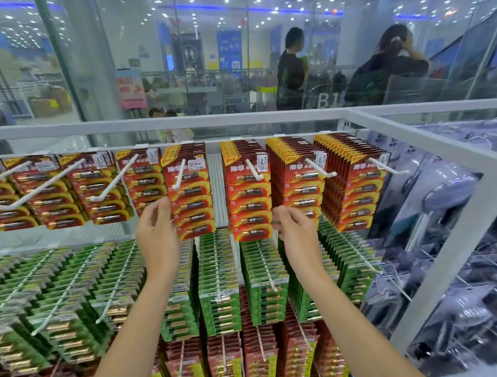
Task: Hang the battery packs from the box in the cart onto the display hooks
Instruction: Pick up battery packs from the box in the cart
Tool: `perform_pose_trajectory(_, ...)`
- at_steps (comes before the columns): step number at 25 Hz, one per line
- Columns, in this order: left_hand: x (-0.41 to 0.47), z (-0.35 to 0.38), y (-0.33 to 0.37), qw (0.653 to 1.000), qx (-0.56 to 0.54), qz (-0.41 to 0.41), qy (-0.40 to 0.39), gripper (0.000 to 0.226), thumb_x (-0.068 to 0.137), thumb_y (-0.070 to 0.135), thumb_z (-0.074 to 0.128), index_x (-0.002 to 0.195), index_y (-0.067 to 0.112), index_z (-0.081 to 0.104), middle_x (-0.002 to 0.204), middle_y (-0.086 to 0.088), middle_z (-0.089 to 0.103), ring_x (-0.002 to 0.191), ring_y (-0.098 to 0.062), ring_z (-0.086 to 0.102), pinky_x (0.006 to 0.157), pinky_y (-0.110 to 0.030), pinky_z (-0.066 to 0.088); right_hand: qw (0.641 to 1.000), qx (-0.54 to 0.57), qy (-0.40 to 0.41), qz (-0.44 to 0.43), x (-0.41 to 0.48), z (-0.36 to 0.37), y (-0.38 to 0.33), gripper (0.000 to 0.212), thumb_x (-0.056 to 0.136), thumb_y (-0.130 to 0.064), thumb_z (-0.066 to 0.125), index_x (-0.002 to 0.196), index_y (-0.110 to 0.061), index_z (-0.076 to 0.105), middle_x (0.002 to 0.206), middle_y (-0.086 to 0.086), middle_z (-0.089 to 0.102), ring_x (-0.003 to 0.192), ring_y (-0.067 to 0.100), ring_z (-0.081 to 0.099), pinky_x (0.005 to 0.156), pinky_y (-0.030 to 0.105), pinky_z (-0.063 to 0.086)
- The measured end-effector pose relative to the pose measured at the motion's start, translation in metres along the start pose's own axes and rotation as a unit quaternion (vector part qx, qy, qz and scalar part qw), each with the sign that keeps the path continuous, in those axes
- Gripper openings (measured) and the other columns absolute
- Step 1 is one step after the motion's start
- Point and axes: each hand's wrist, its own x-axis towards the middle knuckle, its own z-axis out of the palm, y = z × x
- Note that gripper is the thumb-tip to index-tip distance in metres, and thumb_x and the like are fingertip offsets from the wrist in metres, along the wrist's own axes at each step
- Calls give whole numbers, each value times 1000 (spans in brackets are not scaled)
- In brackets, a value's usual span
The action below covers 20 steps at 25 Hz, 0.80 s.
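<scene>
Both hands [157,236] [295,232] hold battery packs [191,197]

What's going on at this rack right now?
A person is working on the top row of a battery display. The left hand holds the left edge of a stack of red battery packs that hangs on a white hook. The right hand is curled at the edge of the neighbouring red packs; whether it pinches one is unclear. Green packs fill the row below. No cart or box is in view.

"12.00" on packs [190,191], "B1" on glass [327,100]
</scene>
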Motion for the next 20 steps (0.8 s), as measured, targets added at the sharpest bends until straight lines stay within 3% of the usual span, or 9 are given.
perform_pose_trajectory(2,-24,-12,-1,1000,1,-8,8,23,105,42,57,115,29,73,114,7,75,109,-11,70,100,-38,56,1000,0,8,17,-14,-20,11,25,104,-45,53,103,-33,74,106,-15,75,105,7,68,96,37,53)
perform_pose_trajectory(7,-110,-22,-8,997,1,-76,-20,30,109,36,51,123,19,71,117,3,76,111,-13,71,97,-35,54,996,0,40,75,-69,-86,46,28,105,-43,50,107,-30,76,111,-11,76,108,8,69,98,33,50)
perform_pose_trajectory(10,-172,-1,-21,984,15,-138,-107,31,108,39,49,121,23,70,118,1,75,110,-17,71,96,-37,52,988,9,93,123,-99,-138,75,27,105,-36,52,108,-23,76,109,-7,78,105,12,71,97,34,51)
perform_pose_trajectory(14,-250,48,-53,952,33,-211,-218,28,108,36,47,112,23,72,113,2,77,104,-15,72,96,-38,53,965,2,181,190,-145,-217,118,27,102,-33,58,95,-18,79,95,3,77,92,19,68,84,33,48)
perform_pose_trajectory(18,-328,105,-85,918,51,-257,-296,26,109,23,48,104,19,73,108,-5,78,100,-24,71,90,-40,54,932,-8,276,234,-206,-306,148,32,102,-35,60,96,-8,76,87,1,75,87,19,65,81,35,47)
perform_pose_trajectory(20,-370,129,-102,894,64,-283,-340,26,109,22,48,101,20,73,109,-8,76,100,-28,70,91,-44,54,911,-25,325,254,-236,-351,155,32,103,-34,59,90,-11,76,82,-4,74,86,19,65,80,35,48)
